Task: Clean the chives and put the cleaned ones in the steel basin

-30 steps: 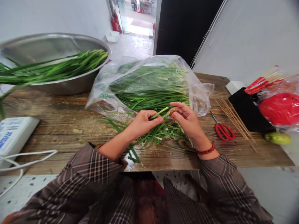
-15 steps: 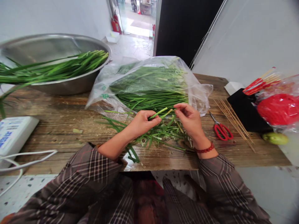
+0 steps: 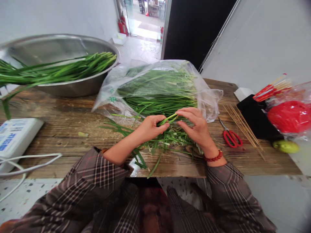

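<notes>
Green chive stalks (image 3: 172,118) are pinched between the thumb and fingers of my left hand (image 3: 155,126), their pale ends pointing right. Close beside those ends, my right hand (image 3: 195,124) has its thumb and fingers apart, the fingertips at the stalk tips. Loose leaves and trimmings (image 3: 178,137) lie on the wooden table (image 3: 80,155) beneath both hands. Just behind, a clear plastic bag (image 3: 209,100) holds a large pile of chives (image 3: 157,105). More long chives (image 3: 80,69) rest in a steel bowl (image 3: 82,84) at the left.
Red-handled scissors (image 3: 232,137) and thin wooden skewers (image 3: 245,129) lie right of my hands. Beyond them are a black box (image 3: 259,118), a red bundle in plastic (image 3: 289,116) and a green fruit (image 3: 286,146). A white device (image 3: 19,139) with a cable (image 3: 36,165) sits at the left.
My right hand has moved slightly left to the stalk ends, its fingers extended. A long leaf now hangs below my left hand toward the table's front edge.
</notes>
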